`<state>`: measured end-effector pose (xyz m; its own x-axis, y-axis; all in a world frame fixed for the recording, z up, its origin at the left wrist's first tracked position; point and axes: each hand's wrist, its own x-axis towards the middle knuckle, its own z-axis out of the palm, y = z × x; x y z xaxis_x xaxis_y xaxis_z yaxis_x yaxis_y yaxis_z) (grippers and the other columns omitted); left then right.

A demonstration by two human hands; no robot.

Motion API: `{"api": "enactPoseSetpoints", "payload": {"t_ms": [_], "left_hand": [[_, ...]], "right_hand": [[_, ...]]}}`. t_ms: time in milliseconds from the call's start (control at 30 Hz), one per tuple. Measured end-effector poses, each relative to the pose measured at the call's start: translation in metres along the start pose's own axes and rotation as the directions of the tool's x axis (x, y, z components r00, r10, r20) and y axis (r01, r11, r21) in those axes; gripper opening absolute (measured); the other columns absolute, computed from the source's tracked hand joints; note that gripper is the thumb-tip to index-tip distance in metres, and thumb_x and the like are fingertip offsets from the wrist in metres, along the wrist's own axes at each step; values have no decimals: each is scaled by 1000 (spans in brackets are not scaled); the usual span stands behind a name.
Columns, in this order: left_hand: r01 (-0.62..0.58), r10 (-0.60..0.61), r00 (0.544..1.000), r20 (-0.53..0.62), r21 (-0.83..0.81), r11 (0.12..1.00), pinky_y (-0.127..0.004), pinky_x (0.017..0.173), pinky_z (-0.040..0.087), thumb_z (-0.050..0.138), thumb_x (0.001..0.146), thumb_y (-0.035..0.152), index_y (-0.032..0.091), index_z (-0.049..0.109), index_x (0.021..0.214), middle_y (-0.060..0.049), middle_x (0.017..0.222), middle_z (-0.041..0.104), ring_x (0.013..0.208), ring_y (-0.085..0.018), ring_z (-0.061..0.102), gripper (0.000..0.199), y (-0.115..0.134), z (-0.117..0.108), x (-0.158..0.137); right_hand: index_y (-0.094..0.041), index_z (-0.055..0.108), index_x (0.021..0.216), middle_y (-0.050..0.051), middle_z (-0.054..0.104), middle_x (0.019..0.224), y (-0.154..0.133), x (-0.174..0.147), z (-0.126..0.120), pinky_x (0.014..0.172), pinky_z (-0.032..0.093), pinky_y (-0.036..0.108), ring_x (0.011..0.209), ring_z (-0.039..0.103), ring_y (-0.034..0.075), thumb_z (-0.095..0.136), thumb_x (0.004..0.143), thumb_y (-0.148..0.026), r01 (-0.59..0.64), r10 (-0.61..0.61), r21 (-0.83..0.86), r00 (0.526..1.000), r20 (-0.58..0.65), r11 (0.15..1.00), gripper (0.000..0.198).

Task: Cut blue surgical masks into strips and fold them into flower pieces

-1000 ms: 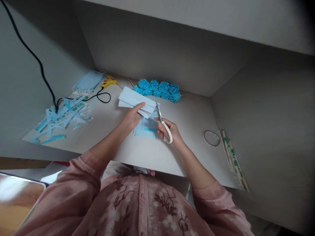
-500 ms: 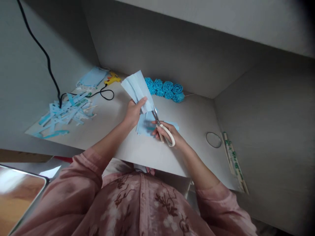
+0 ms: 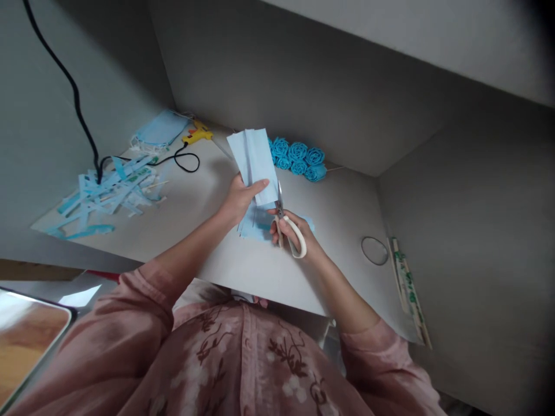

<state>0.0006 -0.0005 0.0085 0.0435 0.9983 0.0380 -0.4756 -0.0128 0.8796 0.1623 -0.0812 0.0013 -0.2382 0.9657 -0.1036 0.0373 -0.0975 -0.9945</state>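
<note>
My left hand [image 3: 243,196] grips a pale blue, pleated mask sheet [image 3: 256,159] near its lower end, thumb across the front. My right hand [image 3: 299,227] is closed around the white handles of a pair of scissors [image 3: 293,237]. The scissor blades point up and lie against the sheet's lower right edge. Beneath both hands, more light blue sheets [image 3: 255,228] lie on the table, partly covered by the hands and the held piece.
Several blue crafted roses [image 3: 298,151] lie at the back. A yellow glue gun [image 3: 198,133] with a black cord sits near stacked masks [image 3: 161,127]. Cut strips [image 3: 113,193] are heaped at left. To the right are a thin ring [image 3: 374,251] and wrapped sticks [image 3: 410,289].
The held sheet has turned more upright and shifted slightly right. The scissor blades have swung more upright along its edge. The whole view has shifted a little.
</note>
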Motion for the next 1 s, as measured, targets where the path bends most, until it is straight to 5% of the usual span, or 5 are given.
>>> {"api": "enactPoseSetpoints", "payload": {"t_ms": [700, 1000], "left_hand": [[82, -80, 996, 37, -34, 996, -43, 91, 53, 85, 59, 27, 16, 63, 95, -5, 84, 68, 100, -31, 66, 44, 3, 3, -7], [30, -29, 997, 71, -7, 1000, -41, 86, 56, 86, 60, 32, 15, 65, 92, -5, 82, 70, 92, -28, 68, 42, 1, 1, -6]], "right_hand": [[-17, 61, 121, -1, 59, 74, 7, -8, 0, 52, 43, 25, 55, 56, 10, 65, 78, -64, 64, -64, -10, 997, 36, 998, 65], [-15, 63, 122, -2, 58, 68, 7, -8, 0, 47, 42, 24, 49, 53, 8, 67, 77, -62, 48, -48, 7, 999, 7, 999, 65]]}}
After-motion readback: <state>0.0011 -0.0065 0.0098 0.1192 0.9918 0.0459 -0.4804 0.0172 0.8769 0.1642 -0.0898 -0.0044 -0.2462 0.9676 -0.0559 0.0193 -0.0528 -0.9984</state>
